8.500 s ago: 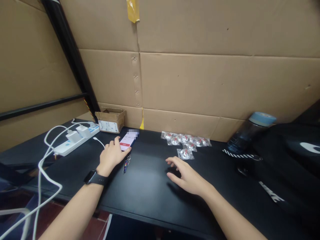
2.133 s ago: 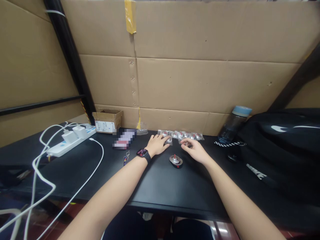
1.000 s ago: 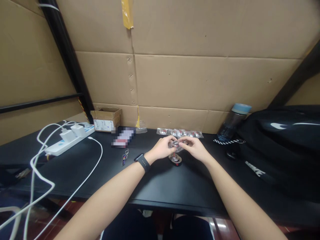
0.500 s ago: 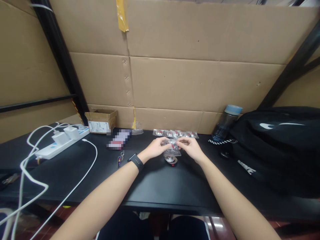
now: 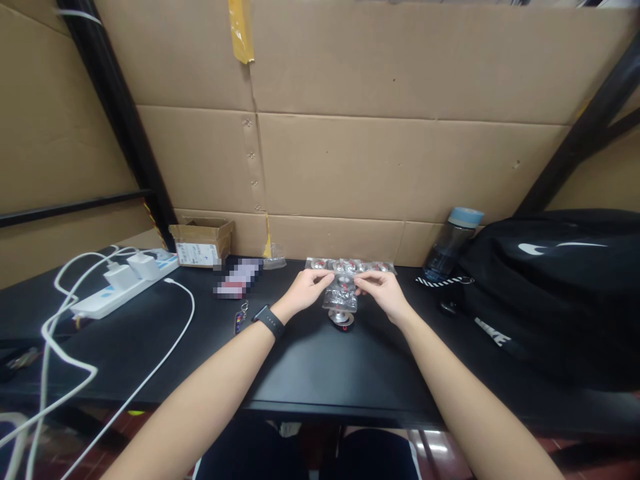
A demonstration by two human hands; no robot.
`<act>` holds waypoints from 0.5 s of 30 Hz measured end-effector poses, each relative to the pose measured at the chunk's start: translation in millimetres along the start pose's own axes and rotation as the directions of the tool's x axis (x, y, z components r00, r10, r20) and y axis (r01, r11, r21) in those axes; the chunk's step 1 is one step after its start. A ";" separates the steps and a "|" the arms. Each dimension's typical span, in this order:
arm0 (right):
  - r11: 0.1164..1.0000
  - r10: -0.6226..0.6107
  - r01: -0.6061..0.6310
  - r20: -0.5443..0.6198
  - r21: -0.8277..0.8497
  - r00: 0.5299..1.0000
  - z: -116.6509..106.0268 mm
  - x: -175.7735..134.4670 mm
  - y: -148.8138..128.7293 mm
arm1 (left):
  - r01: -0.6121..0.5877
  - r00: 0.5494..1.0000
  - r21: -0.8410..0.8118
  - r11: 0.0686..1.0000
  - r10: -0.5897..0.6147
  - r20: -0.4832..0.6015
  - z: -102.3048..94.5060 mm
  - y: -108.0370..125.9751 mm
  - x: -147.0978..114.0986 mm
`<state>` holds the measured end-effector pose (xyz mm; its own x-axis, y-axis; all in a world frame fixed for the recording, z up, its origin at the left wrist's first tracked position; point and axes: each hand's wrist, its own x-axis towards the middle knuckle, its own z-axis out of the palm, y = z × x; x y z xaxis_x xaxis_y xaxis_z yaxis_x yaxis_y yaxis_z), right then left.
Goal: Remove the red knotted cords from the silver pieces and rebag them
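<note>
Between my two hands is a clear plastic bag (image 5: pixel 341 299) with a shiny silver and red round piece in its upper part. My left hand (image 5: pixel 309 291) pinches the bag's left upper edge between thumb and fingers. On the other side, the thumb and fingertips of my right hand (image 5: pixel 384 294) close on its right upper edge. Just below the bag lies a small pile of loose round silver pieces (image 5: pixel 341 319), one with a black and red rim. Behind my hands runs a row of similar bagged round pieces (image 5: pixel 318 265), partly covered by my fingers.
To the left are a power strip (image 5: pixel 120 283) with white cables, an open small cardboard box (image 5: pixel 200 243), a blurred-out flat item (image 5: pixel 239 278) and a keychain (image 5: pixel 241 320). A water bottle (image 5: pixel 449 247) and a black backpack (image 5: pixel 550 293) stand at the right. Cardboard walls the back.
My hands have moved slightly apart, the left one a little to the left. The bag now hangs flatter and shows more of its surface between them.
</note>
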<state>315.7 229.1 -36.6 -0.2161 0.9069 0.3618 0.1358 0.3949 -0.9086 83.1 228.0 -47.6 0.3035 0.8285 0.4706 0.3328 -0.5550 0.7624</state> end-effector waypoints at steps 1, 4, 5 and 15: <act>1.000 -0.003 0.003 0.006 -0.002 1.000 -0.1 -0.2 -0.3 | -0.015 1.000 -0.015 1.000 0.015 0.011 -0.2 1.2 -0.1; 1.000 -0.011 0.012 0.041 -0.019 0.999 -0.5 -0.8 -1.9 | -0.043 0.999 -0.055 0.998 0.045 0.027 -0.3 3.7 -0.5; 1.000 -0.010 0.011 0.043 -0.023 0.999 -0.8 -1.0 -2.6 | -0.043 0.999 -0.062 0.997 0.044 0.024 -0.2 4.0 -0.6; 1.000 -0.007 0.007 0.014 -0.025 1.000 -6.7 -0.3 -8.7 | -0.036 0.999 -0.092 0.995 0.040 0.037 1.8 8.7 -1.8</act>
<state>321.0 226.4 -27.5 -0.2307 0.9019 0.3653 0.1585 0.4052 -0.9004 87.1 221.6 -42.6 0.3495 0.8025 0.4835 0.2378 -0.5751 0.7827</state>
